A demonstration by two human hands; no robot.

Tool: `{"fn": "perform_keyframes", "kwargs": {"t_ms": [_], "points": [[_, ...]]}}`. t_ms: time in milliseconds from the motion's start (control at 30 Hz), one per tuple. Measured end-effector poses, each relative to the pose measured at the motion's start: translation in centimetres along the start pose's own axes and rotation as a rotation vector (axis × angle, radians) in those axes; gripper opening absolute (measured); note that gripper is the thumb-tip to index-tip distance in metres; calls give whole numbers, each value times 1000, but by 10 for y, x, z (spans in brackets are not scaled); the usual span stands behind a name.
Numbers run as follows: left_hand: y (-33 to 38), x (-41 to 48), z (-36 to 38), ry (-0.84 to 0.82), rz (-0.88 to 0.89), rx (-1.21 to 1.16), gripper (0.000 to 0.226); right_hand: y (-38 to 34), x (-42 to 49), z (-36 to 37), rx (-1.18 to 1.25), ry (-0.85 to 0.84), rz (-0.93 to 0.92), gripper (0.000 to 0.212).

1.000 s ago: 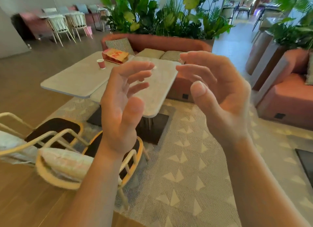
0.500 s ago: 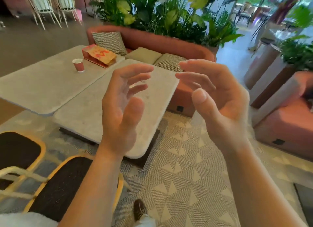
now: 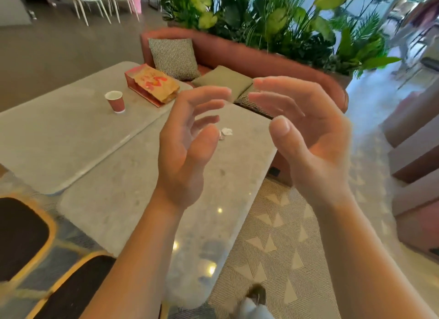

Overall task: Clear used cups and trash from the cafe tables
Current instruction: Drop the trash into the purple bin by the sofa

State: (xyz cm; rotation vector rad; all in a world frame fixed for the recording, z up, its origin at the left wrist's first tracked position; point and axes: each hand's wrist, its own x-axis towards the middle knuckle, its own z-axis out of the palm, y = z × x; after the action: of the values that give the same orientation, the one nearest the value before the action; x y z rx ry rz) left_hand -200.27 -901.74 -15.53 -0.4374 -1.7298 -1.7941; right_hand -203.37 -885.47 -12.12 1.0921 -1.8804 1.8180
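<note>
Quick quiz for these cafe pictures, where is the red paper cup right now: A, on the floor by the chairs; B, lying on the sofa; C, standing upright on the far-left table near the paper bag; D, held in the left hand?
C: the red paper cup stands upright on the grey table, a little apart from the paper bag, while the left hand and right hand hold nothing.

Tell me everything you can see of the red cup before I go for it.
The cup is small and looks like paper, red outside with a white rim and a white inside. It tapers toward a pale base. It stands upright on the left grey table, toward that table's far side, a little to the left of the lying paper bag and apart from it. It has no lid or straw, and whether any drink is left inside cannot be told. Only the table touches it.
</note>
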Motion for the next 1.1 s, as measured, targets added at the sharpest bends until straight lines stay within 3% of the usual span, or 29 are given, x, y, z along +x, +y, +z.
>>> {"fn": "perform_keyframes", "kwargs": {"t_ms": [300, 667, 800, 967, 1100], "points": [[-168, 81, 25, 126, -180, 162, 41, 202, 79, -43, 126, -69, 105, 55], [-437, 117, 54, 392, -570, 221, 37, 505, 108, -54, 217, -123, 507, 39], [-480, 108, 49, 471, -675, 260, 38, 560, 109, -57, 207, -153, 578, 37], [-508, 98, 38, 497, -759, 340, 66, 611, 107, -53, 182, -156, 658, 30], [-520, 99, 41, 575, -899, 206, 84, 639, 86, -35, 197, -159, 817, 43]]}}
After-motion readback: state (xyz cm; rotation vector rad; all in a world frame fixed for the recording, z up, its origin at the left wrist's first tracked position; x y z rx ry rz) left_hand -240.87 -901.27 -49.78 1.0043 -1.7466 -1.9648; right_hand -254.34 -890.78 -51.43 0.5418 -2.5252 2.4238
